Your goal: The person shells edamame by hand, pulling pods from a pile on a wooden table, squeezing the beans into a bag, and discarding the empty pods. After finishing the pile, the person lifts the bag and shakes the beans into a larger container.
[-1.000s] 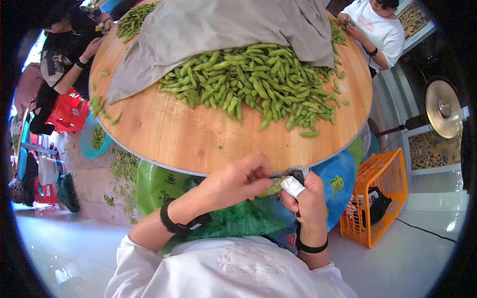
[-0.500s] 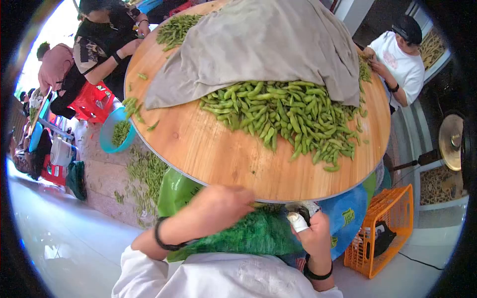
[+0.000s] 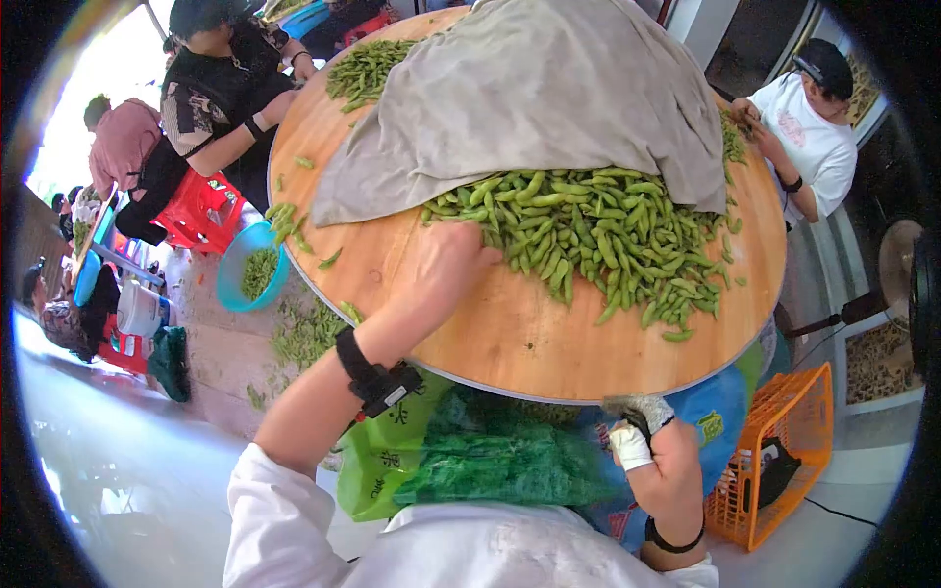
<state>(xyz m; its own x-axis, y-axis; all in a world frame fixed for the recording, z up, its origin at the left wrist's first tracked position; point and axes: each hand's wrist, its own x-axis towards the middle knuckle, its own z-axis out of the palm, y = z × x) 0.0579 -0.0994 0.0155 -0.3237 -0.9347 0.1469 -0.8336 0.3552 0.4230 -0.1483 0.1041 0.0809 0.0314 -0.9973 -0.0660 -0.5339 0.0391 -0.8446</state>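
Note:
A heap of green pods point(image 3: 608, 235) lies on the round wooden table point(image 3: 470, 343), partly under a grey-beige cloth point(image 3: 520, 98). My left hand point(image 3: 451, 260) is over the tabletop at the heap's left edge; its fingers bend toward the pods, and their tips are hidden. Near the table's front rim is my right hand point(image 3: 659, 446), closed, with white wrapping on the thumb and a greyish covering on some fingers. Something small and dark shows between them, too unclear to name. Below the rim, between my arms, are green bags point(image 3: 490, 461).
An orange crate point(image 3: 769, 456) stands at the lower right. A turquoise basin point(image 3: 252, 267) with pods is left of the table, near pods scattered on the floor point(image 3: 211, 343). One person point(image 3: 221, 98) works at the upper left, another point(image 3: 809, 137) at the right.
My left hand has moved up from below the table's front edge to the pod heap. My right hand is slightly lower and farther right. The view has shifted a little.

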